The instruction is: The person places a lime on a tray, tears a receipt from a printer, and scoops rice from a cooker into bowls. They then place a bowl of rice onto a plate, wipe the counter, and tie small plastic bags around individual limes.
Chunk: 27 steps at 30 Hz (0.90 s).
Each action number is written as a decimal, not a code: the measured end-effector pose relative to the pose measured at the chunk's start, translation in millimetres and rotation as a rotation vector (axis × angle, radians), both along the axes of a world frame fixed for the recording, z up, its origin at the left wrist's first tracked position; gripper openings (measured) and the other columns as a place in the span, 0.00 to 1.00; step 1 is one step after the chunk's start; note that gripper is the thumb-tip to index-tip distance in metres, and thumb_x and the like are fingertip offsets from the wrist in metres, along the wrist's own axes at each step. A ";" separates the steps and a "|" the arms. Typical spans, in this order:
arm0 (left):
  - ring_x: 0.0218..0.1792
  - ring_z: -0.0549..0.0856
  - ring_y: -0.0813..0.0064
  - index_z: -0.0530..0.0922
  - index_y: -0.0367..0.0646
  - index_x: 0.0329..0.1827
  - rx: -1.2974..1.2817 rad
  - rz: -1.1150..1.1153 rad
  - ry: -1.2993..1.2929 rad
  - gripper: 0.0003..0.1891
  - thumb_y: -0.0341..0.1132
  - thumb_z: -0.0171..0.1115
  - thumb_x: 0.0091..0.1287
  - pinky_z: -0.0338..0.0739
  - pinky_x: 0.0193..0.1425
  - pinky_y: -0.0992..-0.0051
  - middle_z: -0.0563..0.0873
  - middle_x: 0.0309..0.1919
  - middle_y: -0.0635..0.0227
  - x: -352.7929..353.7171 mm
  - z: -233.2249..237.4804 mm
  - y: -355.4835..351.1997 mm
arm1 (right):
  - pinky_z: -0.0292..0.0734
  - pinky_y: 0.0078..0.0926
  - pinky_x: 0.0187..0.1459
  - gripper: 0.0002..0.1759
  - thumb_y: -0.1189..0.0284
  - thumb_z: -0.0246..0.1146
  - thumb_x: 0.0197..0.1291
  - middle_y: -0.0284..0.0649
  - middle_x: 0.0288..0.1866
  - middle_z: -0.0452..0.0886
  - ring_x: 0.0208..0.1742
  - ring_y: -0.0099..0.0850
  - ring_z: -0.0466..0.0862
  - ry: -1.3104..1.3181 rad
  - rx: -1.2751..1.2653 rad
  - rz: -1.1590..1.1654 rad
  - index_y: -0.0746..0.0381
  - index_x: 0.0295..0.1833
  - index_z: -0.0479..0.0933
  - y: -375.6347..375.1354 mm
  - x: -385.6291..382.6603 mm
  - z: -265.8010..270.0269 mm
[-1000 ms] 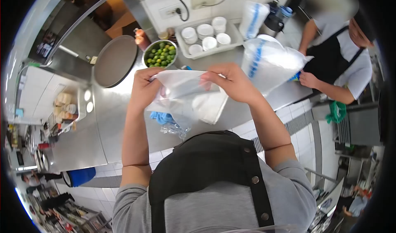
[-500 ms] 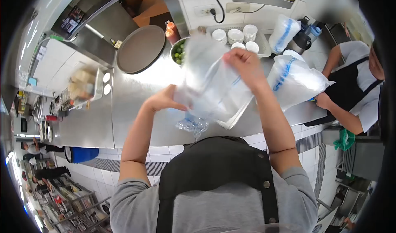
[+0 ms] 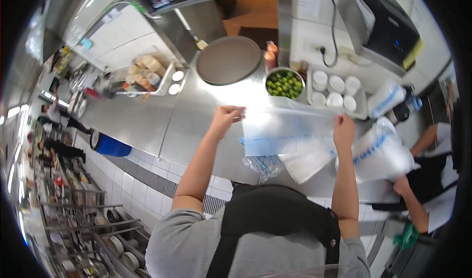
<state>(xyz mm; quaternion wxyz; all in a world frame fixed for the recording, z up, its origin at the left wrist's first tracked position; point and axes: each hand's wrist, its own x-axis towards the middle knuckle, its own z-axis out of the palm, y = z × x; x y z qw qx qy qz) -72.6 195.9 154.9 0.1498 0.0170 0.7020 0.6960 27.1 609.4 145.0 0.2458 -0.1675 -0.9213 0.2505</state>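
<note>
A translucent plastic bag (image 3: pixel 290 125) is stretched between my two hands above the steel counter. My left hand (image 3: pixel 228 118) pinches its upper left corner. At the upper right corner, my right hand (image 3: pixel 343 130) is closed on the edge. Beneath and beyond the bag's lower edge lie a stack of flat white bags (image 3: pixel 307 166) and a crumpled clear plastic wrapper (image 3: pixel 263 166). Just past the bag stands a metal bowl of small green limes (image 3: pixel 284 85). To the right of my right hand rests a full white plastic bag with blue print (image 3: pixel 381 152).
A round brown tray (image 3: pixel 229 60) and orange squeeze bottles (image 3: pixel 270 59) stand at the back. White cups sit in a plastic basket (image 3: pixel 361 112). At the right, a co-worker's hand (image 3: pixel 402 184) is near the full bag. A basket with containers (image 3: pixel 166 84) is at left.
My hands have drawn apart, spreading the bag out flat between them; before, it was bunched and blurred. The view has turned, so the counter things appear shifted rightward.
</note>
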 end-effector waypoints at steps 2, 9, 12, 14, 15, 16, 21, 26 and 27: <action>0.35 0.88 0.77 0.88 0.36 0.37 -0.072 0.053 0.183 0.10 0.36 0.69 0.70 0.83 0.44 0.75 0.90 0.32 0.65 -7.3 2.8 7.8 | 0.71 0.48 0.43 0.11 0.67 0.62 0.68 0.54 0.38 0.80 0.42 0.55 0.78 -0.028 -0.001 -0.004 0.66 0.39 0.75 5.8 -2.0 -7.3; 0.25 0.83 0.83 0.87 0.36 0.30 0.004 -0.098 0.059 0.14 0.38 0.69 0.71 0.77 0.32 0.81 0.88 0.25 0.70 29.4 35.9 85.8 | 0.74 0.42 0.57 0.16 0.75 0.71 0.55 0.44 0.51 0.79 0.55 0.41 0.79 0.408 0.192 0.069 0.64 0.49 0.78 -68.1 31.9 61.9; 0.29 0.84 0.83 0.87 0.35 0.34 0.146 -0.218 0.088 0.14 0.39 0.69 0.70 0.79 0.36 0.79 0.88 0.27 0.67 51.8 24.7 128.7 | 0.78 0.35 0.52 0.16 0.73 0.74 0.54 0.46 0.45 0.82 0.50 0.35 0.83 -0.005 -0.245 0.416 0.65 0.46 0.79 -84.0 53.3 72.6; 0.32 0.85 0.83 0.87 0.35 0.36 0.226 -0.336 0.038 0.10 0.36 0.71 0.68 0.81 0.40 0.79 0.89 0.30 0.67 63.4 34.0 143.2 | 0.80 0.30 0.46 0.17 0.72 0.76 0.54 0.44 0.41 0.83 0.44 0.32 0.85 -0.200 -0.549 0.579 0.66 0.45 0.79 -98.3 61.3 81.8; 0.33 0.86 0.82 0.87 0.36 0.37 0.296 -0.375 -0.007 0.09 0.34 0.72 0.67 0.81 0.41 0.79 0.89 0.30 0.67 72.8 47.6 150.3 | 0.80 0.28 0.44 0.17 0.73 0.76 0.54 0.43 0.39 0.83 0.40 0.30 0.85 -0.145 -0.498 0.551 0.66 0.44 0.78 -102.7 63.8 80.9; 0.32 0.85 0.82 0.86 0.37 0.35 0.370 -0.381 -0.017 0.08 0.32 0.75 0.64 0.81 0.39 0.79 0.88 0.29 0.67 76.4 41.4 159.9 | 0.79 0.26 0.41 0.16 0.73 0.76 0.54 0.41 0.37 0.83 0.37 0.28 0.84 -0.090 -0.445 0.522 0.67 0.44 0.78 -106.1 65.8 79.0; 0.29 0.85 0.82 0.82 0.38 0.34 0.404 -0.353 -0.046 0.09 0.30 0.77 0.61 0.81 0.36 0.80 0.88 0.27 0.68 85.9 51.6 168.5 | 0.78 0.23 0.38 0.12 0.79 0.75 0.54 0.41 0.33 0.83 0.35 0.24 0.84 0.021 -0.599 0.433 0.68 0.39 0.77 -107.6 74.7 71.8; 0.31 0.86 0.82 0.81 0.39 0.34 0.345 -0.332 0.017 0.10 0.28 0.78 0.59 0.81 0.38 0.81 0.88 0.29 0.68 84.5 57.6 166.6 | 0.76 0.19 0.41 0.06 0.81 0.70 0.61 0.35 0.33 0.82 0.35 0.19 0.80 0.149 -0.720 0.397 0.68 0.38 0.78 -108.4 86.7 66.5; 0.32 0.87 0.82 0.81 0.39 0.34 0.377 -0.354 0.026 0.10 0.27 0.78 0.59 0.81 0.39 0.81 0.88 0.30 0.68 85.3 57.7 165.7 | 0.76 0.19 0.41 0.05 0.81 0.69 0.62 0.34 0.33 0.82 0.34 0.19 0.80 0.159 -0.735 0.388 0.68 0.37 0.78 -107.4 88.6 65.6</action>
